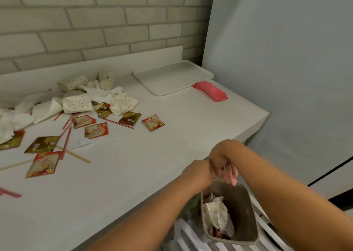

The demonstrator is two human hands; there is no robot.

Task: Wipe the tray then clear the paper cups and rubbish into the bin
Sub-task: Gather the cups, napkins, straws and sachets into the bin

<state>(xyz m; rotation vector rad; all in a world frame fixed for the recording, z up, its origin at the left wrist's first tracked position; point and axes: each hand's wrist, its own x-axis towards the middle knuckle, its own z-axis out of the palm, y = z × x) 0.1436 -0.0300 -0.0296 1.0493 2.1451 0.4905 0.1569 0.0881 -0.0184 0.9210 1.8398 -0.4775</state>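
Both hands over bin (246, 208), just off table (149, 164) front-right edge.
left hand (196, 172): fingers tucked under, grip can't tell. right hand (223, 167): fingers hang loose, empty. Bin contents partly hidden. Four paper cups (106, 77), roughly eight sachets (152, 122) left; far-left clutter cropped. tray (172, 77) back-right, cloth (211, 91) touching.

Hands (219, 164) above part-filled bin (243, 201)

White tray (172, 77) lies flat; crushed dotted cups (76, 101) lie leftward; bin (241, 201) holds rubbish (217, 214).
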